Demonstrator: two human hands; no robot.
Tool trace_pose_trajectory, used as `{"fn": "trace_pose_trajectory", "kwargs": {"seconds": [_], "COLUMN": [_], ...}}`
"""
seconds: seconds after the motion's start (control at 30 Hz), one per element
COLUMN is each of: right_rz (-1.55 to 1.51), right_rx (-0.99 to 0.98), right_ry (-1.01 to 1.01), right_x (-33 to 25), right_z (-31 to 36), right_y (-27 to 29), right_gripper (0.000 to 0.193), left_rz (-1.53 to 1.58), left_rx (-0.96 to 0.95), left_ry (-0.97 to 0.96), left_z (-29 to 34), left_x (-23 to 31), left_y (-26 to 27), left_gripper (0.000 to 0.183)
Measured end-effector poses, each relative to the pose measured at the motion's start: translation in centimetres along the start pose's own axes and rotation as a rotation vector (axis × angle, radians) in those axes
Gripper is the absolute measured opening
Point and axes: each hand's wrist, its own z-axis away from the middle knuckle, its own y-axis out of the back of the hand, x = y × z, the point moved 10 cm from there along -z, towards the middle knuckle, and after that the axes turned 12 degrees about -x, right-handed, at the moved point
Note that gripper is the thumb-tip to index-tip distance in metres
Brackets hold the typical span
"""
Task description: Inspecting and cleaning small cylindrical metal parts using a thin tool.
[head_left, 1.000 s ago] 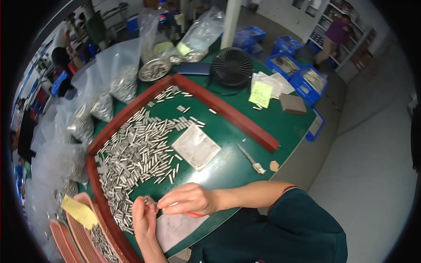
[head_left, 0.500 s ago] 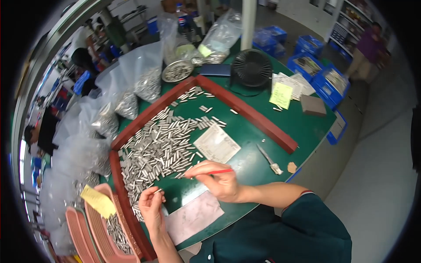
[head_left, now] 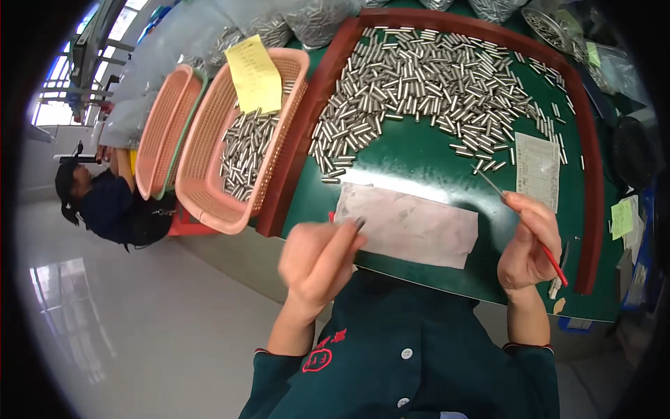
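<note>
Honestly, that three-sided red frame [head_left: 307,150] makes sense to me: its strips stand along the left, far and right of the pile of metal pins [head_left: 426,77], probably so nothing rolls off the green surface [head_left: 398,143]. It's open toward the front edge, where both hands can get in.

Left hand [head_left: 315,264] is up over the left end of the pinkish cloth [head_left: 419,225], fingertips pinching what looks like one short pin [head_left: 359,223]. Bit blurry, but a tip grip like that leaves the pin's end sticking out in view. Right hand [head_left: 529,241] is near the front edge, right of the cloth, thumb and fingers closed round a red-handled tool [head_left: 555,267] pen-style, which I guess gives finer control. Its thin tip points at the near fringe of the pile; can't tell if it's touching.

Cloth lies flat by the front edge, maybe as a soft patch. More pins sit in a pink basket [head_left: 199,188] just outside the left strip, with a yellow note [head_left: 252,73] stuck up in it, presumably as a label.
</note>
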Motion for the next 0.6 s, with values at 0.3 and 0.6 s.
{"fn": "trace_pose_trajectory", "kwargs": {"seconds": [0.3,0.6], "right_rz": [-0.117,-0.15], "right_rx": [0.021,-0.108], "right_ry": [-0.183,-0.241], "right_x": [2.7,3.2], "right_z": [1.9,4.6], "right_y": [-0.6,-3.7], "right_gripper": [0.015,0.017], "left_rz": [1.008,2.117], "left_rx": [0.359,0.963], "left_ry": [0.797,0.841], "left_z": [10.8,19.1], "left_x": [-9.1,-8.6], "left_y": [0.1,-6.4], "left_gripper": [0.009,0.018]}}
